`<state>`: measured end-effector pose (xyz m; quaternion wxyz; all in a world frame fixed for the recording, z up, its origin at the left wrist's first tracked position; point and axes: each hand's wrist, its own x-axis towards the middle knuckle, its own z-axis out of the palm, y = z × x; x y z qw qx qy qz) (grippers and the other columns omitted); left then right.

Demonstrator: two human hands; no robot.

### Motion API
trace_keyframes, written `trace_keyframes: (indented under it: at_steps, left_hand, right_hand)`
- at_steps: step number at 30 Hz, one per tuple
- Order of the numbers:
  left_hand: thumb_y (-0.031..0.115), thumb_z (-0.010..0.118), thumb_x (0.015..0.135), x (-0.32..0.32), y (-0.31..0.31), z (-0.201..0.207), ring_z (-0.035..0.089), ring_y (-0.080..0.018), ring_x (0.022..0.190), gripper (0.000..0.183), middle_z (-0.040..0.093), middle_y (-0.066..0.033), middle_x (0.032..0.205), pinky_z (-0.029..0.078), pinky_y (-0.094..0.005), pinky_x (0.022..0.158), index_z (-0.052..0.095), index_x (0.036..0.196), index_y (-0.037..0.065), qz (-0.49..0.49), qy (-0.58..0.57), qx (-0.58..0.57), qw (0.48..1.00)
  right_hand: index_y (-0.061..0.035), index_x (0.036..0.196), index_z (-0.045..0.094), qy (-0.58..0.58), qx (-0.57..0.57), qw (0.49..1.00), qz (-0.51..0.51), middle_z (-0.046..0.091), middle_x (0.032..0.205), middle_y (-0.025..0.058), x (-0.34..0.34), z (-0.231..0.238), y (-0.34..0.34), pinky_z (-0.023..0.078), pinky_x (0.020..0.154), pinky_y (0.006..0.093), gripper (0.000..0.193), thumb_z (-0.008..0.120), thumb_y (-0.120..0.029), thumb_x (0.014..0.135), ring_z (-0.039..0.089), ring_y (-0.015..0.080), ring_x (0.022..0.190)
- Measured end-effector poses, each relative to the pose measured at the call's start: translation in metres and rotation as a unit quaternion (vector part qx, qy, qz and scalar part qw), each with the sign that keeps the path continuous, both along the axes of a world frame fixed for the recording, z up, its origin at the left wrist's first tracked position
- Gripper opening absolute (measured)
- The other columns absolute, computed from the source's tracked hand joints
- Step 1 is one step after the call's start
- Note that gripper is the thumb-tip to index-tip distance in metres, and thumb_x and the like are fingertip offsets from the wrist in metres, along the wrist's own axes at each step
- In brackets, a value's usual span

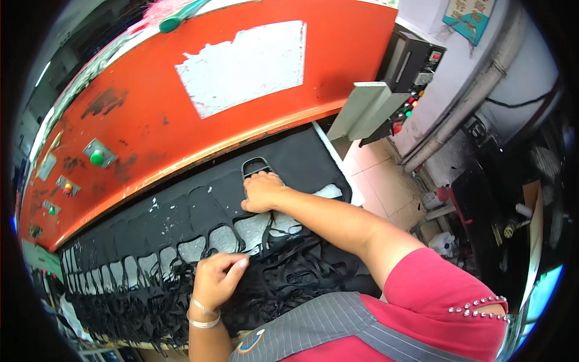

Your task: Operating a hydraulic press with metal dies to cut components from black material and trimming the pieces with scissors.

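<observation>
The right hand (263, 192) lay flat, fingers spread, on the black sheet (199, 208) right below the metal cutting die (256, 166). The left hand (217, 279) pinched the lacy black offcut web (289, 265) nearer the body. Looked mostly done tbh: cut-out holes ran off leftward, and only uncut sheet around the die remained under the orange press head (199, 102).

The right hand (263, 192) covers the near end of the metal cutting die (256, 166), the left hand's (217, 279) fingertips hide whatever strip they pinch, and the black sheet's (199, 205) far edge vanishes under the orange press head (181, 102).
</observation>
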<state>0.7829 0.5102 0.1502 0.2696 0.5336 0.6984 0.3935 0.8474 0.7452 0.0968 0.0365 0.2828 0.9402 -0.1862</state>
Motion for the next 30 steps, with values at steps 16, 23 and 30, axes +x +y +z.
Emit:
trace_keyframes:
  at_steps: [16,23,30]
  left_hand:
    - [0.012,0.068,0.078,-0.02,0.115,-0.102,0.049,-0.0366,0.122,0.029,0.049,-0.0192,0.135,0.039,-0.0425,0.104,0.062,0.106,0.009,-0.018,0.13,0.106,0.986]
    - [0.018,0.064,0.084,-0.03,0.123,-0.119,0.043,-0.0412,0.127,0.013,0.044,-0.032,0.134,0.03,-0.0489,0.11,0.059,0.09,0.007,-0.114,0.255,0.118,0.953]
    - [0.014,0.057,0.09,-0.026,0.135,-0.078,0.037,-0.0398,0.133,0.016,0.043,-0.0263,0.138,0.027,-0.0506,0.11,0.059,0.103,0.006,-0.111,0.167,0.159,0.967]
  right_hand:
    - [0.0034,0.101,0.057,0.027,0.056,0.989,0.132,0.059,0.104,0.0218,0.032,-0.012,0.015,0.047,0.09,0.0415,0.068,0.086,-0.037,0.055,0.057,0.0363,0.102]
    - [0.0003,0.098,0.062,-0.136,-0.034,0.968,0.209,0.067,0.093,0.0197,0.012,-0.002,0.034,0.049,0.083,0.0393,0.063,0.088,-0.037,0.055,0.065,0.0341,0.091]
    - [0.0028,0.112,0.057,-0.08,-0.143,0.967,0.195,0.067,0.096,0.017,0.034,0.035,0.052,0.048,0.083,0.0362,0.067,0.083,-0.038,0.067,0.063,0.028,0.093]
